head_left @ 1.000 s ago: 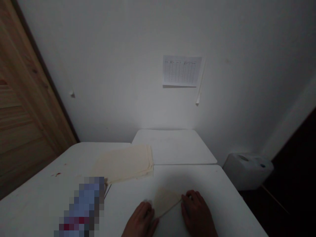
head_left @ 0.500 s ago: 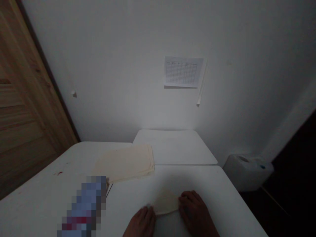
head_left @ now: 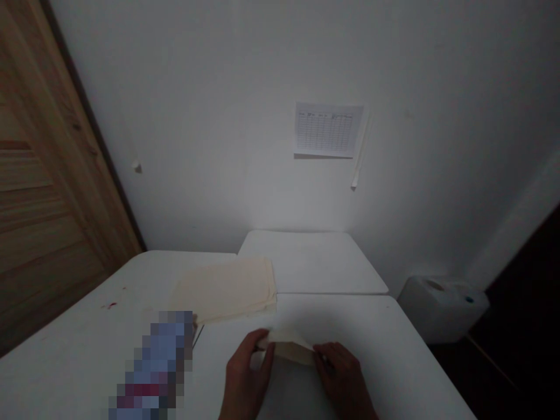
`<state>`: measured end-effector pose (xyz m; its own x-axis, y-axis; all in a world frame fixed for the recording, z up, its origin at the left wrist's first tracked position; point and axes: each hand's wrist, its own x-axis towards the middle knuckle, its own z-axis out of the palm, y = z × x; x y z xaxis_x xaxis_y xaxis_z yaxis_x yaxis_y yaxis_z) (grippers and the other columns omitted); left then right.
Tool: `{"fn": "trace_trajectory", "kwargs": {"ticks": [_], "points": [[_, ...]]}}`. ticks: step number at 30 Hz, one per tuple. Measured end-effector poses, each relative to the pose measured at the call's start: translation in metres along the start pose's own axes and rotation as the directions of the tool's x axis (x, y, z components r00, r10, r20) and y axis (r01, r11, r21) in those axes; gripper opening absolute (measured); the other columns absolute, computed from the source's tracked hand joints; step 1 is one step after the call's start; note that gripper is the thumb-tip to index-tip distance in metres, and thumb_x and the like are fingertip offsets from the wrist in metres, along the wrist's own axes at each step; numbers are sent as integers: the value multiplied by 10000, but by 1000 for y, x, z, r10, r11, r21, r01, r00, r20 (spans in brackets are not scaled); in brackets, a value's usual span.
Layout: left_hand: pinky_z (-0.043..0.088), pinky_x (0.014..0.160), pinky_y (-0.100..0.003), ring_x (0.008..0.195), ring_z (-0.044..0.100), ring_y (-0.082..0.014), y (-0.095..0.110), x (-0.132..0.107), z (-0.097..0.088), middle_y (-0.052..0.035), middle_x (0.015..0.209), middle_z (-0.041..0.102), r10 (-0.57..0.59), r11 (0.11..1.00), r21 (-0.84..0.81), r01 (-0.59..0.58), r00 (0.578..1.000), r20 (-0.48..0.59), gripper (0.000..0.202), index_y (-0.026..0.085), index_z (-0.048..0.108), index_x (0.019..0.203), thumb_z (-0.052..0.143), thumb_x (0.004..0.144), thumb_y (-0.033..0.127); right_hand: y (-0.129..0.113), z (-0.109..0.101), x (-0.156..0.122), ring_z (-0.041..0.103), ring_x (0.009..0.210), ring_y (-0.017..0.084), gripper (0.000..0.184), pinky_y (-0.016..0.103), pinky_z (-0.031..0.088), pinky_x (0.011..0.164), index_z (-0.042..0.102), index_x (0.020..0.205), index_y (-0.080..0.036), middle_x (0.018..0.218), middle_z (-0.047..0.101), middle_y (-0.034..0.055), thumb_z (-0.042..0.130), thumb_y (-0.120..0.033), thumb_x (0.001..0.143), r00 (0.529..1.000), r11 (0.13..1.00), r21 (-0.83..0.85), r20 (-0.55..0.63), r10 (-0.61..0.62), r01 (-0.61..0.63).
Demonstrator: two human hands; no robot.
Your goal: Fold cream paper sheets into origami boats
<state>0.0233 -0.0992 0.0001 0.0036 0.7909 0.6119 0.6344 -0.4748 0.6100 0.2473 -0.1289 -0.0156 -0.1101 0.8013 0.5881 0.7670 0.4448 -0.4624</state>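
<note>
At the bottom middle, my left hand point(head_left: 247, 376) and my right hand point(head_left: 343, 379) each pinch one end of a small cream cloth point(head_left: 289, 345), folded and lifted a little off the white table point(head_left: 385, 350). My left hand grips its left edge between thumb and fingers. My right hand holds the right corner with the fingers curled. Farther back on the table lies a flat stack of cream cloths point(head_left: 227, 289), apart from both hands.
A blurred-out object point(head_left: 153, 367) lies on the table left of my left hand. A second white tabletop point(head_left: 312, 259) stands behind, against the wall with a printed sheet point(head_left: 329, 129). A wooden door point(head_left: 39, 186) is at left, a white container point(head_left: 441, 306) on the floor at right.
My hands have lifted the small cloth off the table and moved it slightly away from me; my left hand rose and closed on its left edge. The camera shifted a little.
</note>
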Motion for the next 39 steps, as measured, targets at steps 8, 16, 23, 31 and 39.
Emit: {"fn": "trace_trajectory", "kwargs": {"ticks": [8,16,23,31,39], "points": [[461,943,-441,1095,570,-276,-2,1,9,-83,1188,638,145,947,251,-202,963,227,470,215,612,1093,570,660,34,-3,2,0,636,735,184,191,296,514,695,635,933,-211,789,661,47,446,-185,946,993,994,-74,-80,-81,75],[409,954,-395,1075,573,-255,27,20,19,-101,1173,641,-38,842,459,-284,817,575,505,175,604,1156,530,691,-7,-13,-2,1,631,661,163,184,270,509,653,636,926,-220,723,650,22,483,-121,899,976,980,-67,-94,-195,189],[465,863,-355,976,633,-243,30,24,27,-113,1077,680,-80,847,465,-256,805,588,447,156,612,1152,512,746,-2,-13,-3,1,636,662,164,179,271,514,642,641,939,-216,724,659,30,497,-122,891,973,979,-49,-114,-201,196],[494,873,-307,1014,654,-212,33,24,23,-100,1190,657,-78,971,237,-45,871,486,477,190,586,1209,469,776,28,-6,2,-3,618,625,156,372,279,546,622,524,1273,-201,826,679,50,551,-261,907,983,995,59,-170,-71,82],[514,831,-332,942,663,-227,33,18,25,-110,1066,699,-39,946,-287,153,930,366,307,188,627,1110,385,963,306,-14,6,7,611,576,135,419,244,532,589,555,1239,-216,841,701,24,612,-385,860,993,979,191,-77,92,-76]]}}
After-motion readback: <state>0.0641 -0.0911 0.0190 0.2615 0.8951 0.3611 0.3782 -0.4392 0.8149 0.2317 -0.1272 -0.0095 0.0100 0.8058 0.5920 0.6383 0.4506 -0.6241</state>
